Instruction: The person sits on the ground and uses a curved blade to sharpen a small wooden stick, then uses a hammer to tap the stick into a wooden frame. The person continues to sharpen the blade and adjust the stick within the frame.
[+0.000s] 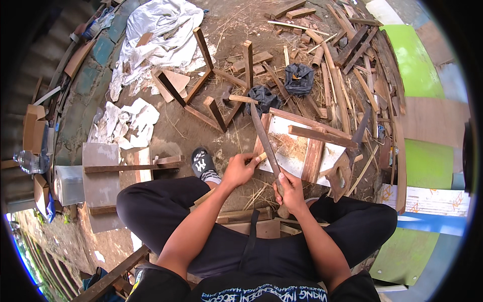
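Note:
My right hand [291, 191] is closed round the wooden handle of a machete [265, 133]. Its long dark blade slants up and away to the left. My left hand [239, 170] pinches a short light wood stick [261, 157], whose end lies close beside or against the blade. The stick's rear part is hidden by the fingers. Beyond the hands is a low wooden work frame [314, 156] with a white board [282, 128] strewn with sawdust. A dark wooden bar [322, 136] rests across it. At its right stands a handsaw with a wooden handle [340, 177].
An upturned wooden stool frame [198, 108] stands ahead, near black plastic bags [299, 79]. Scrap timber [347, 65] piles up at the far right. White cloth [156, 32] lies at the far left. A plank [131, 168] lies left of my sandalled foot [203, 162].

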A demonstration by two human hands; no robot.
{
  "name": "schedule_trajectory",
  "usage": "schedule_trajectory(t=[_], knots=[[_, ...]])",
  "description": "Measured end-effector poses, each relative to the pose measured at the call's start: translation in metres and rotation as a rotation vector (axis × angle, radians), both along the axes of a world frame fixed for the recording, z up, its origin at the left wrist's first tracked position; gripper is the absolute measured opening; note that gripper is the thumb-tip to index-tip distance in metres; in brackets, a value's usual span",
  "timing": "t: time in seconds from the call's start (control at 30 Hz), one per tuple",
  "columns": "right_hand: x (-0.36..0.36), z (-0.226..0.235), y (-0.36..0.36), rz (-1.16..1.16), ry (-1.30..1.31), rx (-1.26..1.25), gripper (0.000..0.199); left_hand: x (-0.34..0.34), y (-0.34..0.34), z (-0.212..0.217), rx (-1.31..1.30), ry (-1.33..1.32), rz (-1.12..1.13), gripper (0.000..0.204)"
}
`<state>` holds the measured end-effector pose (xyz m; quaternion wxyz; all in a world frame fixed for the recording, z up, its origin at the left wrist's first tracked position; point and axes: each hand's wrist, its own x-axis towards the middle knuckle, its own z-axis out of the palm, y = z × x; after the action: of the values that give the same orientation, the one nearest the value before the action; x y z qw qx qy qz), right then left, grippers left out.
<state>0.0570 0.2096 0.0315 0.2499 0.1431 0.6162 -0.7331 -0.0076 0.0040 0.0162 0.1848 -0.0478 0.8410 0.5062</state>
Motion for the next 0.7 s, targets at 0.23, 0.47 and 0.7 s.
schedule_trajectory(t=[0.23, 0.47, 0.7], knots=[[-0.002, 0.003, 0.0, -0.024, -0.057, -0.054, 0.046, 0.001, -0.001, -0.005, -0.014, 0.028, 0.011, 0.037], [-0.001, 0.005, -0.001, -0.045, 0.064, -0.007, 0.046, 0.001, -0.001, -0.001, -0.007, -0.011, 0.009, 0.035], [0.003, 0.005, -0.001, -0.057, 0.062, -0.003, 0.046, 0.0, -0.001, -0.001, -0.052, -0.014, -0.007, 0.035]])
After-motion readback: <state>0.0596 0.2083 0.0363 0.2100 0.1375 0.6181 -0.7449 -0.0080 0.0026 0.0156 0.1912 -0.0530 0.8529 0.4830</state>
